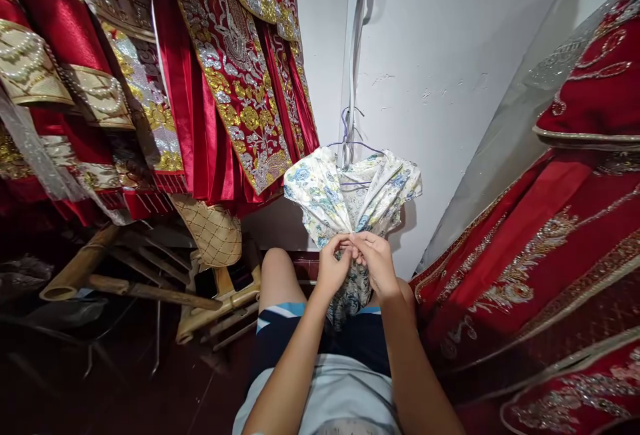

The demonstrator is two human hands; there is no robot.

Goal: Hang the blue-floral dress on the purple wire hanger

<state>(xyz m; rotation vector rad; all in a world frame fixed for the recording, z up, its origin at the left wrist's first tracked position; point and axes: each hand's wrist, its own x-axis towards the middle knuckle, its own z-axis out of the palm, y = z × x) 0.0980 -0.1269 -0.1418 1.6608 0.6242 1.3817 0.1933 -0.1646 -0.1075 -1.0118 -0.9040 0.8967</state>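
A white garment with blue and yellow flowers (320, 192) hangs on a thin purple hanger (345, 140) against the wall. Both hands meet at the bottom of its V-shaped neckline. My left hand (334, 265) pinches the cloth there between thumb and fingers. Touching it from the other side, my right hand (376, 263) has its fingers closed on the same spot. Whatever small detail lies between the fingertips is too small to make out. The lower part of the garment falls between my knees, partly hidden behind the hands.
Red embroidered costumes with gold and silver sequins (250, 102) hang at the left. More red beaded garments (525, 255) hang at the right, close to my arm. A bamboo frame (225, 305) stands at lower left. A white wall (440, 55) is ahead.
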